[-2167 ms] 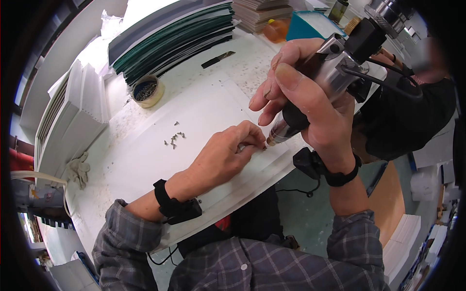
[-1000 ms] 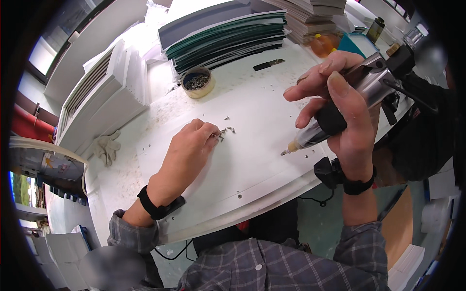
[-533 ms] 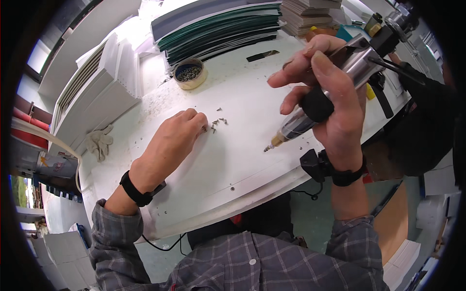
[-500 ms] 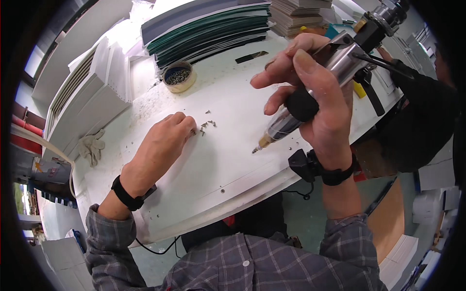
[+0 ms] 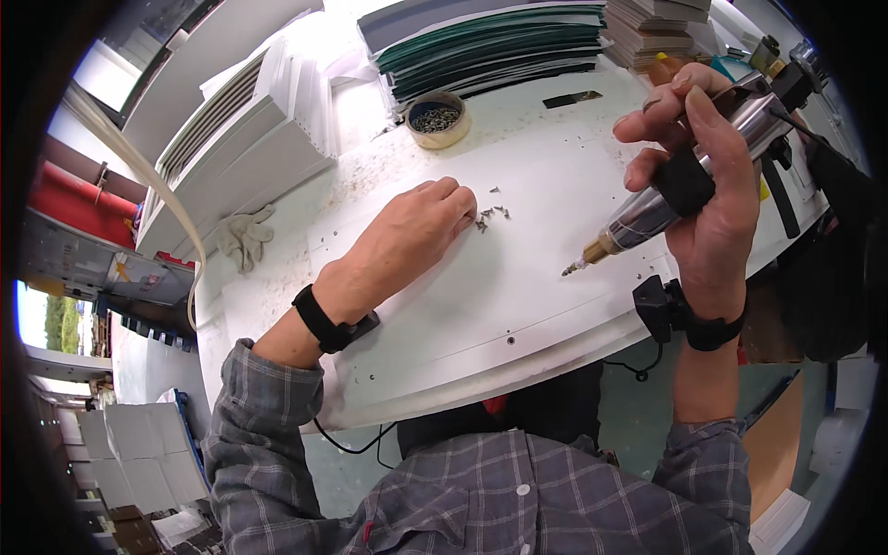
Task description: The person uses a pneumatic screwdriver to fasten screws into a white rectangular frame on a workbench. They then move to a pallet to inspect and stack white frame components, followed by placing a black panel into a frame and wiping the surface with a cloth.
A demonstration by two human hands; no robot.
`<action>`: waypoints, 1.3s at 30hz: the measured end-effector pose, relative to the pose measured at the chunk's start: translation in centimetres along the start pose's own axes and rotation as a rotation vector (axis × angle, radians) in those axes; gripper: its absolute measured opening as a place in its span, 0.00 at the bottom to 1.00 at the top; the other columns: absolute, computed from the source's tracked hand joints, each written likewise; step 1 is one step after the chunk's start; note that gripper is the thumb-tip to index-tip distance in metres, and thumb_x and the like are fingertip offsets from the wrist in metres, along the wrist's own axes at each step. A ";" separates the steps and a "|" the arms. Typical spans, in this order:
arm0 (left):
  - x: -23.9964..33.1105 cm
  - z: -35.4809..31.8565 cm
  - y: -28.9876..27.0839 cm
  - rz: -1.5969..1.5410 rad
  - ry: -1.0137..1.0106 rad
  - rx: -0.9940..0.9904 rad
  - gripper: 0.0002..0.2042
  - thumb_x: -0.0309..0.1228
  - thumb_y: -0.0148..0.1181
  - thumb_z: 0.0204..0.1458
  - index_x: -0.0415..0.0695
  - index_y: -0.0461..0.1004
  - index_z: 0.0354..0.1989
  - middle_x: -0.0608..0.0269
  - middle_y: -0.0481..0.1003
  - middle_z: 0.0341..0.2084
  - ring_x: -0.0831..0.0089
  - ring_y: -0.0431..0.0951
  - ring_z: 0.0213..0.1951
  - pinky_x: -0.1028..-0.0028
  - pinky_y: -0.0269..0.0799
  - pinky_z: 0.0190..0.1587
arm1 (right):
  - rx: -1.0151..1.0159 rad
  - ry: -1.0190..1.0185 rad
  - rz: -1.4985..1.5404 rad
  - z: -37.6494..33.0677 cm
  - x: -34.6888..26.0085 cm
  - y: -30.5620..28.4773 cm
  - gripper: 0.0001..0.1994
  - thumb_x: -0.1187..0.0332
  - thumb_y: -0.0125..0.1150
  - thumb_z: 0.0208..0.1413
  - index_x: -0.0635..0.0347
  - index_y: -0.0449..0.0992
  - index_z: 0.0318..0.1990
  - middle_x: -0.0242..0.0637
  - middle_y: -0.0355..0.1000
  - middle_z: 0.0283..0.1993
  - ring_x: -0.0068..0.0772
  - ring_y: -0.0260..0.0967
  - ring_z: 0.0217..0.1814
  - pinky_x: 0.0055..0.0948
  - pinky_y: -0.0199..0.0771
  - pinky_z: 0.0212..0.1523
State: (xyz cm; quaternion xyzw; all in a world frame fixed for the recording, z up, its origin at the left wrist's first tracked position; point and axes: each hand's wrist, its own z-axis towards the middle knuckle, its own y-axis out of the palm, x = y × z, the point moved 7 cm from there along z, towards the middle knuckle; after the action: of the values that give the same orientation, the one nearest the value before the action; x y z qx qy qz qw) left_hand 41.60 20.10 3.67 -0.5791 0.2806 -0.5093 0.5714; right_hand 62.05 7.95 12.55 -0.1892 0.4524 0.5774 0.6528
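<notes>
My left hand (image 5: 413, 233) rests low over the white work surface (image 5: 435, 305), its fingers curled and pressed together. Right beside those fingertips lie several small loose screws (image 5: 493, 213); what the fingers pinch, if anything, is hidden behind the hand. In my right hand (image 5: 712, 176) is a silver pneumatic screwdriver (image 5: 634, 227) with a black sleeve, held slantwise by thumb and palm while some fingers stay lifted. Its bit tip points down and left, apart from the loose screws. A black strap circles each wrist.
A round tub (image 5: 438, 120) of screws stands farther back. Behind it are stacked dark green sheets (image 5: 490, 55); grey-white panels (image 5: 250, 129) stand at the left. A work glove (image 5: 245, 239) lies near the left edge, a dark flat blade-like strip (image 5: 573, 99) at the back right.
The view has swung left, so the table and both hands appear farther right. My left hand stays beside the loose screws, and the screwdriver remains in my right hand.
</notes>
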 end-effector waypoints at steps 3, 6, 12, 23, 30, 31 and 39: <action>-0.5 -0.6 0.1 0.012 -0.024 -0.036 0.05 0.27 0.57 0.64 0.39 0.74 0.44 0.53 0.76 0.40 0.53 0.79 0.41 0.62 0.77 0.45 | 0.010 0.003 0.004 -0.1 0.7 0.2 0.15 0.59 0.53 0.71 0.60 0.69 0.55 0.34 0.75 0.39 0.27 0.81 0.43 0.25 0.80 0.28; -0.9 -0.8 0.1 -0.012 -0.076 -0.038 0.06 0.27 0.58 0.64 0.39 0.75 0.46 0.56 0.77 0.39 0.58 0.80 0.40 0.62 0.77 0.46 | 0.027 0.008 -0.007 -0.3 0.4 0.6 0.15 0.59 0.54 0.71 0.60 0.69 0.55 0.34 0.75 0.38 0.27 0.81 0.42 0.25 0.79 0.27; -7.4 -2.0 2.0 -1.276 -0.677 0.133 0.10 0.31 0.57 0.69 0.39 0.75 0.52 0.65 0.77 0.39 0.80 0.78 0.40 0.76 0.80 0.44 | 0.062 -0.024 -0.078 -0.5 -0.6 0.2 0.14 0.59 0.54 0.71 0.60 0.69 0.53 0.35 0.75 0.38 0.27 0.79 0.39 0.26 0.79 0.27; -9.2 -1.2 -0.3 -1.645 -0.411 0.660 0.14 0.36 0.48 0.74 0.38 0.72 0.55 0.66 0.76 0.35 0.81 0.75 0.35 0.79 0.78 0.41 | 0.019 0.021 0.064 -1.0 -1.3 2.3 0.12 0.61 0.57 0.68 0.61 0.72 0.46 0.37 0.74 0.36 0.34 0.83 0.38 0.28 0.83 0.28; -9.5 -1.9 0.7 -0.999 -0.500 0.799 0.13 0.37 0.49 0.74 0.40 0.75 0.51 0.68 0.76 0.32 0.81 0.75 0.34 0.75 0.76 0.38 | 0.047 0.025 0.012 -1.1 -1.8 2.4 0.12 0.61 0.54 0.70 0.61 0.68 0.49 0.35 0.70 0.35 0.31 0.79 0.36 0.26 0.82 0.25; -8.0 -1.6 -0.1 -0.608 -0.525 0.714 0.10 0.34 0.53 0.71 0.41 0.77 0.47 0.63 0.79 0.31 0.73 0.78 0.34 0.70 0.77 0.40 | 0.047 0.024 0.008 -1.2 -1.8 2.2 0.12 0.61 0.54 0.70 0.61 0.68 0.49 0.35 0.70 0.35 0.31 0.79 0.36 0.26 0.82 0.25; -3.2 0.7 0.8 -0.296 -0.273 0.273 0.08 0.29 0.63 0.63 0.40 0.82 0.47 0.57 0.79 0.40 0.66 0.80 0.38 0.68 0.76 0.45 | 0.025 0.024 0.092 -1.2 -1.4 1.7 0.11 0.63 0.57 0.68 0.62 0.70 0.47 0.37 0.73 0.35 0.35 0.82 0.36 0.29 0.84 0.27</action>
State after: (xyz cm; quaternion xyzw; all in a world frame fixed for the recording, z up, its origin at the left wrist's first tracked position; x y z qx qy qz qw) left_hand 41.45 23.12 2.16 -0.5950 0.0415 -0.5375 0.5962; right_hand 60.16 6.70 13.51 -0.1669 0.4754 0.5988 0.6225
